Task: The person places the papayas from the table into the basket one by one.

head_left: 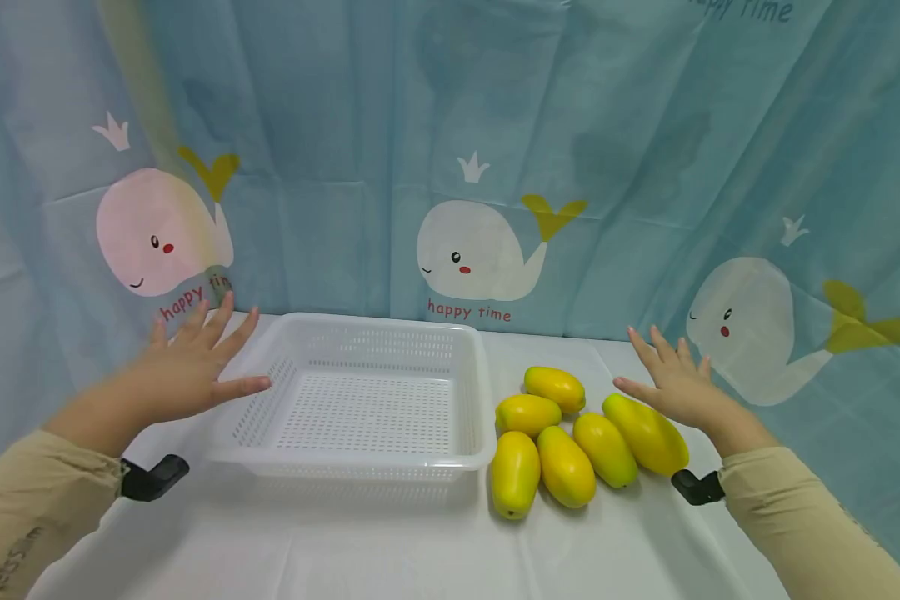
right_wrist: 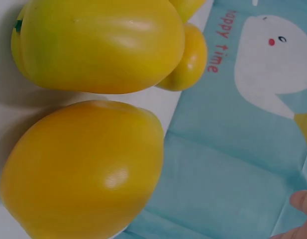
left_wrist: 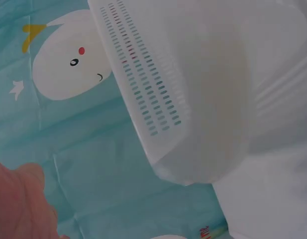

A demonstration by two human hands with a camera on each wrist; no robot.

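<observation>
My left hand (head_left: 187, 371) is held in the air by the left side of a white plastic basket (head_left: 390, 463), its fingers spread and nothing in it. The basket has a slotted bottom and holds nothing. To its right lie several yellow-green mangoes (head_left: 566, 467) in a loose cluster on the white cloth. Over the rightmost mango (head_left: 647, 437) hovers my right hand (head_left: 678, 385), fingers spread and holding nothing. In the right wrist view two mangoes fill the left side, and only fingertips (right_wrist: 303, 201) show at the edge. Part of the left hand (left_wrist: 24, 204) shows in the left wrist view.
A white cloth (head_left: 390, 550) covers the table. Behind it hangs a blue curtain (head_left: 330, 242) printed with whales and "happy time". Each wrist wears a black strap mount (head_left: 153, 477) below a beige sleeve (head_left: 52, 508).
</observation>
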